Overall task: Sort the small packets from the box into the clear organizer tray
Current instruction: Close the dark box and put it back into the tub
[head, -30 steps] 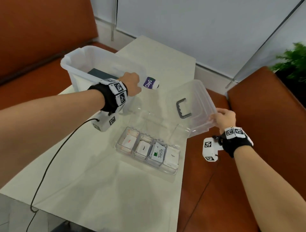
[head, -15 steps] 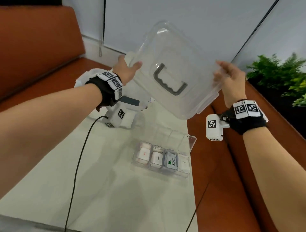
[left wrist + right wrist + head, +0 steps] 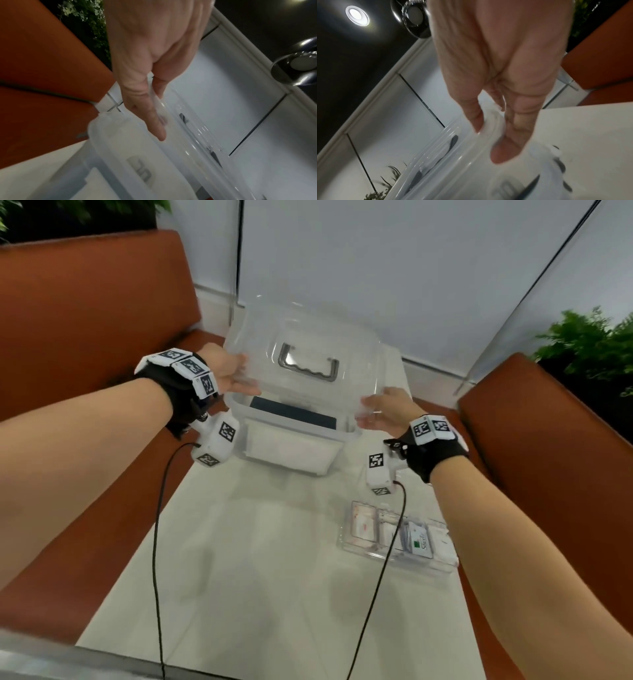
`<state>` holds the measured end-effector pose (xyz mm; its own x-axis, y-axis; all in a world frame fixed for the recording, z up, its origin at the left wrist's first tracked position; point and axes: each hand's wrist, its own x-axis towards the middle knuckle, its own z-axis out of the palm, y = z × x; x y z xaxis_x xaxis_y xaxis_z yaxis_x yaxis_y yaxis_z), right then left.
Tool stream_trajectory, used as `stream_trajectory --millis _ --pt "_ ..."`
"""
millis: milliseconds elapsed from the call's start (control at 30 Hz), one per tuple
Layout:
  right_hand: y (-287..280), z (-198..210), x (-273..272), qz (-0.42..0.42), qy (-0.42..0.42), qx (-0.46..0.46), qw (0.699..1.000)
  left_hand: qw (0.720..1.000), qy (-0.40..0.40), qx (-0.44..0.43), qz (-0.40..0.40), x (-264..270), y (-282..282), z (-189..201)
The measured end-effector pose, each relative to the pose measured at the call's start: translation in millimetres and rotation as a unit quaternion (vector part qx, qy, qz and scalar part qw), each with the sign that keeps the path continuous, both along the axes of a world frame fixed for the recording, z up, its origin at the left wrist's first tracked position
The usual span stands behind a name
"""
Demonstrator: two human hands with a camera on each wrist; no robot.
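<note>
The pale worktop (image 3: 260, 559) carries the translucent box (image 3: 291, 446) at 12 o'clock. Above it tilts the clear lid (image 3: 308, 337), gripped at its side edges: left hand (image 3: 229, 373) at 9 o'clock, right hand (image 3: 387, 410) at 3, each pinching the rim between thumb and fingers. The clear organizer tray (image 3: 397, 556), at 4 o'clock, holds the small packets (image 3: 419, 539).

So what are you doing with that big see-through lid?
A person holds the clear lid by its two ends, left hand on one side and right hand on the other, tilted over the open box. The organizer tray, with packets in its compartments, sits on the table nearby.
</note>
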<state>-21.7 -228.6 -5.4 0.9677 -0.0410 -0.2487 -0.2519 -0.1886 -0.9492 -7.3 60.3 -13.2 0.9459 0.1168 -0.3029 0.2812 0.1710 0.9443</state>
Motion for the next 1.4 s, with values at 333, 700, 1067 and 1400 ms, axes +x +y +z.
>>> stream_trajectory --millis 333,700,1067,1400 --pt "34.1 -30.3 1.7 -0.114 -0.017 -0.239 0.964 0.929 0.024 0.369 -0.015 16.6 26.9 -40.8" --pt "35.6 -39.1 -1.8 -0.109 0.027 -0.304 0.946 0.929 0.018 0.367 -0.032 17.4 19.5 -59.8" --pt "27.6 -41.7 -2.7 -0.112 0.034 -0.225 0.967 0.899 0.038 0.436 -0.015 22.8 12.0 -58.9" --pt "-5.7 -25.9 -32.9 -0.06 -0.037 -0.299 0.952 0.857 -0.105 0.504 0.019 -11.7 -53.0 -2.5"
